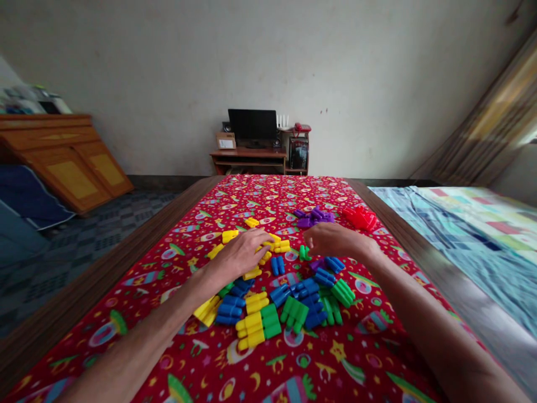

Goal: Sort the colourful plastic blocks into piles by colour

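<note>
My left hand (248,247) reaches over a group of yellow building blocks (282,246). Its fingers are bent, with a yellow block (265,257) at the thumb and fingertips. To the right, my right hand (329,239) hangs with curled fingers pointing down at a small green block (304,253), which shows beside the fingertips. Part of that grip is hidden behind the hand. Nearer to me lie blue blocks (230,309), green blocks (295,313) and a joined yellow-and-green piece (258,327). A lone blue block (277,266) lies between the hands.
Purple blocks (314,216) and red blocks (359,218) form piles at the far right of the red patterned cloth (268,196). Beyond the table stands a desk with a monitor (253,124). A wooden cabinet (71,162) is left, a bed (461,240) right.
</note>
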Tool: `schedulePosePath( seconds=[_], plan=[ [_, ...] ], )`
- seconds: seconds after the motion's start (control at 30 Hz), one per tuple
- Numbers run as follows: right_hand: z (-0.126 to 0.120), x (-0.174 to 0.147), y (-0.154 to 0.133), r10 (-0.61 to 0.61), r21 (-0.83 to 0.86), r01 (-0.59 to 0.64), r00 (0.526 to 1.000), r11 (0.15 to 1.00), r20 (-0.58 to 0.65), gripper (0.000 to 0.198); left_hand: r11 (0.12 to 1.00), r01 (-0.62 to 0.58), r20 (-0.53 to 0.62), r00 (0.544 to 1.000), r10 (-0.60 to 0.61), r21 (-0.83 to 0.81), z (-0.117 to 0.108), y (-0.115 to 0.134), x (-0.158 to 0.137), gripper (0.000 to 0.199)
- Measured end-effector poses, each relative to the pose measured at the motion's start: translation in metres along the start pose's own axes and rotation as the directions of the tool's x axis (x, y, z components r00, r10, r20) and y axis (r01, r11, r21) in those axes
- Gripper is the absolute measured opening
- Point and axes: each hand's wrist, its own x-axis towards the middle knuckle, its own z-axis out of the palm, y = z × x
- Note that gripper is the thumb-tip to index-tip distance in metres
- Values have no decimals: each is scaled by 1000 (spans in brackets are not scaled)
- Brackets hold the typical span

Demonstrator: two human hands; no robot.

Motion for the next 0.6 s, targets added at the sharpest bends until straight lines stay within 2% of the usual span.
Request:
schedulePosePath(
  seconds=[0.07,0.13,0.33,0.5,0.57,0.6],
  plan=[
    [-5,-2,1,96,-71,-90,992,993,80,16,999,-43,-3,999,43,-18,0,10,3,23],
    [-4,-1,-2,104,-90,-92,984,992,143,24,998,-67,-6,998,67,-20,-1,9,2,23],
    [12,7,-14,-7,-16,10,986,1000,164,27,996,70,-100,993,-64,55,-6,-35,-3,24],
    [13,11,-4,-170,220,142,979,965,115,24,993,104,-136,986,-95,63,-8,-52,-2,28],
    [11,13,4,-185,332,168,982,928,20,19,990,113,-126,987,-101,88,-9,-54,-2,30],
    [10,14,9,-156,376,167,986,911,-61,17,987,122,-124,986,-109,102,-10,-56,-3,31]
  ],
)
